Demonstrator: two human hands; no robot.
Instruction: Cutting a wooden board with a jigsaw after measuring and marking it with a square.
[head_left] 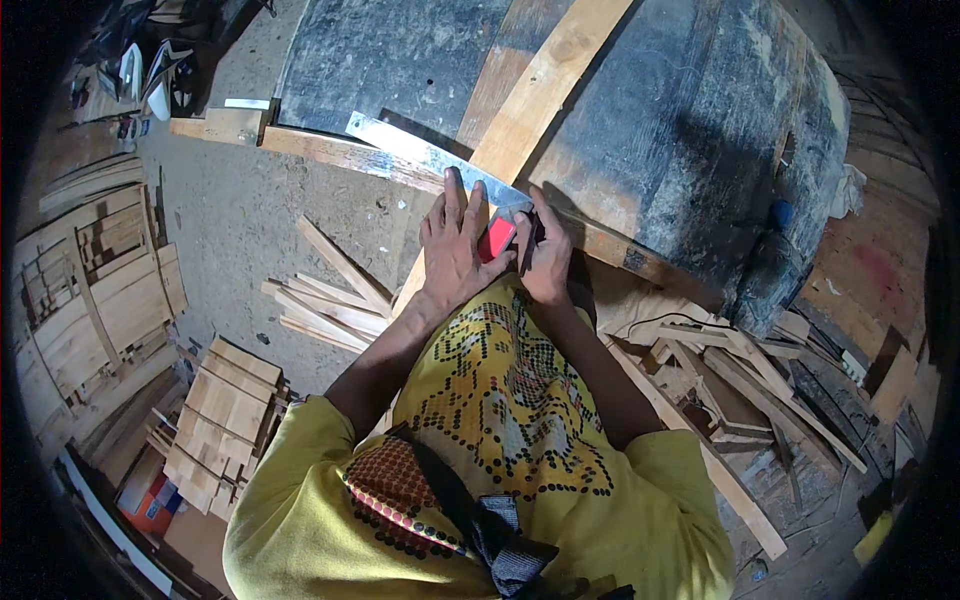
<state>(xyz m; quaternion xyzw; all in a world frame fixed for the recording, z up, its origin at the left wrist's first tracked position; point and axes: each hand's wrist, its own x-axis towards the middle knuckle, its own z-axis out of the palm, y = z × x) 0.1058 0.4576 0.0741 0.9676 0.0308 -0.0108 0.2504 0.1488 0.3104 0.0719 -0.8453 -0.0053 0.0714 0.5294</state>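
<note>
A try square with a silver metal blade [415,150] and a red handle [497,238] lies across a pale wooden plank [540,85], its blade reaching left past the plank's edge. My left hand [455,240] holds the square against the plank, fingers stretched toward the blade and thumb by the handle. Close against the handle's right side is my right hand [546,255], its index finger pointing up to the blade's end and the other fingers curled. Anything within that curl is hidden in shadow. Beneath the plank is a worn dark workbench top [390,65].
Loose wooden strips [325,310] lie on the floor left of my arms. Stacked slatted wood pieces [222,425] stand at lower left, with larger wooden panels [100,285] beyond. Offcuts [740,390] pile up at right. A blue thing [781,214] sits near the bench's right end.
</note>
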